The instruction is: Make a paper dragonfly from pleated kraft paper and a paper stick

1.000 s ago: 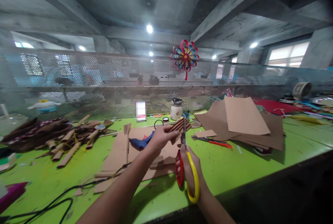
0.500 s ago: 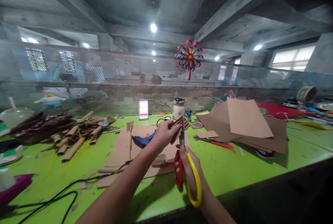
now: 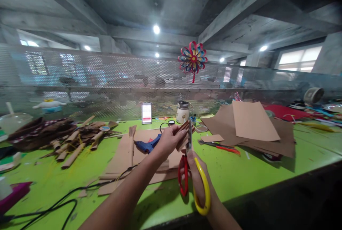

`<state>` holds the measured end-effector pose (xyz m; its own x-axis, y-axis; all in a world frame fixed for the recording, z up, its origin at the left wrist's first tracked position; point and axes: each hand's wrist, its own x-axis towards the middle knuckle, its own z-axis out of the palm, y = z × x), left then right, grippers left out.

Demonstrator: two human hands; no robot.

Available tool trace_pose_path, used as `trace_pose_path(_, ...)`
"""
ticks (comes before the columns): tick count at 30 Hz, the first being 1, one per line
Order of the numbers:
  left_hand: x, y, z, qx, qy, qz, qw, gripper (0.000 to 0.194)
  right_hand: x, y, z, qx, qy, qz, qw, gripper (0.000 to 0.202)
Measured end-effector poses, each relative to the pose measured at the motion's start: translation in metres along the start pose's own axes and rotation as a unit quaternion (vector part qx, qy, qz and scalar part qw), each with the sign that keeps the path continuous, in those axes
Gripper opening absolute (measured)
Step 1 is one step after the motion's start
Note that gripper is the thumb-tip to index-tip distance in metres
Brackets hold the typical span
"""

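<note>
Between the fingers of my left hand [image 3: 171,139] is a folded piece of brown cardboard [image 3: 184,127], held above the green table. My right hand [image 3: 197,169] grips scissors with one red and one yellow handle [image 3: 205,194]. The scissor blades [image 3: 190,135] point away from me and lie against the cardboard's right side; the exact cut line is hard to make out. Beneath my hands lie flat cardboard sheets [image 3: 114,160]. A blue glue gun [image 3: 148,146] rests left of my left hand, beside a small brush-like paper roll [image 3: 131,141].
Rolled brown paper pieces [image 3: 73,155] are heaped at the left. Large brown sheets [image 3: 253,123] are stacked at the right, near a red-handled cutter [image 3: 227,148]. A bottle [image 3: 183,112] and a phone-like screen [image 3: 146,113] stand behind. A black cable [image 3: 88,186] crosses the front left.
The yellow handle has swung slightly outward, so the scissors' handles are a bit farther apart. My left hand still holds the cardboard in nearly the same place.
</note>
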<state>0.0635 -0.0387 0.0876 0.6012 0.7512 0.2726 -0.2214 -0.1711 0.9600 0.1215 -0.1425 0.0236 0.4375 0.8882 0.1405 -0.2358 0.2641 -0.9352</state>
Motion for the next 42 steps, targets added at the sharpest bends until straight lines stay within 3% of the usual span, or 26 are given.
trace_pose_path(6, -0.004, 0.007, 0.001, -0.002, -0.014, -0.001, 1.0, 0.021, -0.003, -0.004, 0.001, -0.007, 0.017, 0.007, 1.0, 0.048)
trace_pose_path(16, 0.001, 0.0, -0.003, -0.066, -0.03, -0.028, 0.997, 0.024, -0.005, -0.006, 0.002, -0.031, 0.02, 0.004, 0.999, 0.049)
trace_pose_path(24, 0.004, -0.001, -0.007, -0.051, -0.034, -0.04, 0.997, 0.022, -0.005, -0.001, -0.001, -0.025, 0.023, 0.019, 0.999, 0.049)
trace_pose_path(35, -0.003, 0.006, -0.001, -0.059, -0.003, -0.04, 0.997, 0.025, -0.009, -0.002, -0.002, -0.035, 0.034, 0.008, 0.999, 0.049)
trace_pose_path(42, -0.001, 0.005, -0.005, -0.012, 0.018, -0.015, 1.0, 0.029, -0.01, -0.003, -0.002, -0.026, 0.047, 0.027, 0.998, 0.056)
